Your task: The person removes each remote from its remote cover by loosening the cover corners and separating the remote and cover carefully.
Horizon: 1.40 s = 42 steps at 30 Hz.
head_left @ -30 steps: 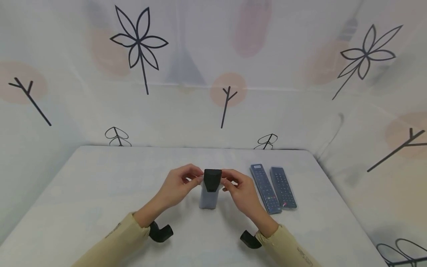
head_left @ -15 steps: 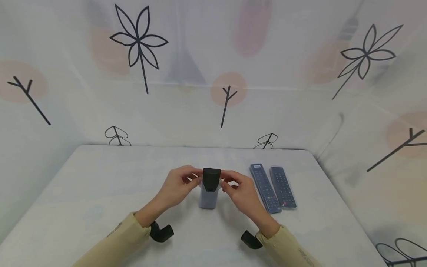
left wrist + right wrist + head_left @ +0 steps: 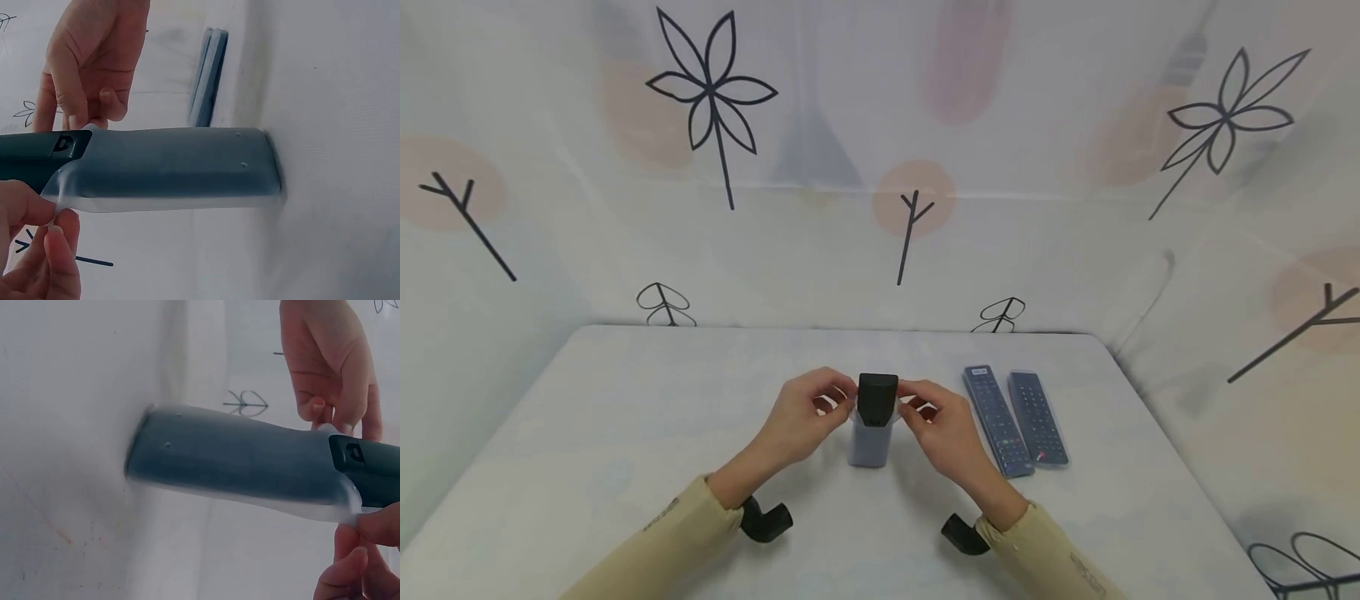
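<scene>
A dark remote control [image 3: 877,400] stands upright at the middle of the table, its top end bare. Its lower part sits inside a translucent soft sleeve [image 3: 175,165], whose closed end is down at the tabletop. My left hand [image 3: 796,419] pinches the sleeve's open rim between thumb and fingers on the left side. On the opposite side my right hand [image 3: 942,431] pinches the same rim. Both wrist views show the rim stretched outward beside the remote, with a small slot on the remote's face just above it.
Two remotes in clear covers, a longer one [image 3: 998,423] and a shorter one [image 3: 1037,419], lie side by side to the right. Black curved pieces [image 3: 766,523] stick out below both cuffs. A printed cloth backdrop [image 3: 820,250] rises behind the white table [image 3: 625,400].
Both hands hold nearly the same place and grip on the sleeve rim. The remote's top shifts very slightly in the head view.
</scene>
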Tool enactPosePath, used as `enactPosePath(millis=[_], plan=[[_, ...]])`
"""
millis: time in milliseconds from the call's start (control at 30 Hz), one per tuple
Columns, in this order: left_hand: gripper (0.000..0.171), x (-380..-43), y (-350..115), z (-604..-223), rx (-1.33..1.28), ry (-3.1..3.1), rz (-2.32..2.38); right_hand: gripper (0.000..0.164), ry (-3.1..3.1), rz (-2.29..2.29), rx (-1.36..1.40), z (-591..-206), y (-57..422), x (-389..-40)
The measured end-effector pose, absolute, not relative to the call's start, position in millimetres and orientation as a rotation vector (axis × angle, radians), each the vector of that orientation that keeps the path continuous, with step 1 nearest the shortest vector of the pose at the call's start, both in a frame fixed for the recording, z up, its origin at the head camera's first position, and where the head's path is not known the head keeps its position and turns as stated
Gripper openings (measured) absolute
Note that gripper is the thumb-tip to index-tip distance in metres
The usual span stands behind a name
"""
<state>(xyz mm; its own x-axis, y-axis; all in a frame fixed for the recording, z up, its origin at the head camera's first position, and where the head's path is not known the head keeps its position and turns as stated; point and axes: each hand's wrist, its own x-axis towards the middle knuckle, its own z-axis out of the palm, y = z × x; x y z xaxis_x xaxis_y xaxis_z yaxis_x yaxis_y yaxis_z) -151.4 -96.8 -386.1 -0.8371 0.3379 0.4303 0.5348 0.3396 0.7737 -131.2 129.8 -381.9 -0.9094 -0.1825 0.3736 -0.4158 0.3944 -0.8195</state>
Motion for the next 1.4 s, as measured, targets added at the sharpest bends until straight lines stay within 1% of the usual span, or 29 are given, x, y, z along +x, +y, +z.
enactPosePath(millis=[300, 733, 1067, 1400], plan=[[0.022, -153, -96, -388, -0.822, -2.406, -1.389, 0.036, -2.41, 1.446, 0.579, -385, 131, -134], [0.02, -150, -96, -388, -0.87, -2.468, -1.307, 0.036, -2.48, 1.349, 0.561, -391, 130, -134], [0.02, -150, -94, -392, -0.854, -2.476, -1.297, 0.033, -2.508, 1.386, 0.52, -395, 128, -134], [0.02, -149, -94, -396, -0.857, -2.527, -1.318, 0.034, -2.548, 1.401, 0.499, -401, 130, -134]])
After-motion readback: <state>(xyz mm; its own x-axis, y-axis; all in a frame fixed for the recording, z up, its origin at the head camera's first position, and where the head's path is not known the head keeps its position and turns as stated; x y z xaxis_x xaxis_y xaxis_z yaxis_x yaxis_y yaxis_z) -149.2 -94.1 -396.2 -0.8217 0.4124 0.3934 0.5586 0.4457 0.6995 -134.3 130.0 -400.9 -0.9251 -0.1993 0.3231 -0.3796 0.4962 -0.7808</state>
